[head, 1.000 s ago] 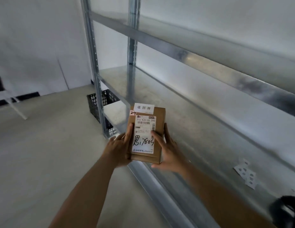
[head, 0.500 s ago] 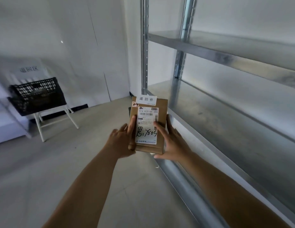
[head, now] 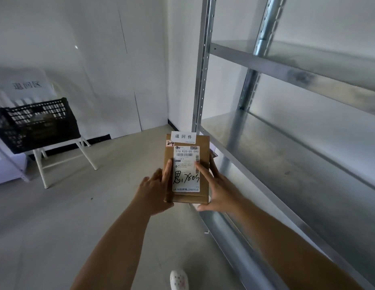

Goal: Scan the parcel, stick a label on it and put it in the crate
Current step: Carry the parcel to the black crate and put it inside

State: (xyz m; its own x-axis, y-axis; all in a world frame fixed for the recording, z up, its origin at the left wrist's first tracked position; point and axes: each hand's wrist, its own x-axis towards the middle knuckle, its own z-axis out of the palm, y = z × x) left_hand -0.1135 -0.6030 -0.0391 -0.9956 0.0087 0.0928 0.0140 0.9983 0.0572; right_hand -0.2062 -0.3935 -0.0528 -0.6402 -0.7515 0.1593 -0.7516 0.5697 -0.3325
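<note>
A small brown cardboard parcel (head: 204, 164) is held upright in front of me at centre. A white shipping label (head: 186, 162) with a barcode and black handwriting covers its face, and a smaller white label (head: 183, 136) with printed characters sits on its top edge. My left hand (head: 154, 189) grips the parcel's left side, thumb on its face. My right hand (head: 218, 187) supports the right side and bottom, thumb on the shipping label. A black slatted plastic crate (head: 36, 124) stands on a white folding stand far left against the wall.
A tall galvanised metal rack (head: 287, 126) with bare shelves runs along my right. A white paper sign (head: 27, 85) with characters hangs on the wall above the crate. Grey floor lies between me and the crate. My white shoe (head: 179, 279) shows at the bottom.
The view has swung left, away from the rack; the crate on its stand came into sight and now looks nearer. Both hands keep the same hold on the parcel.
</note>
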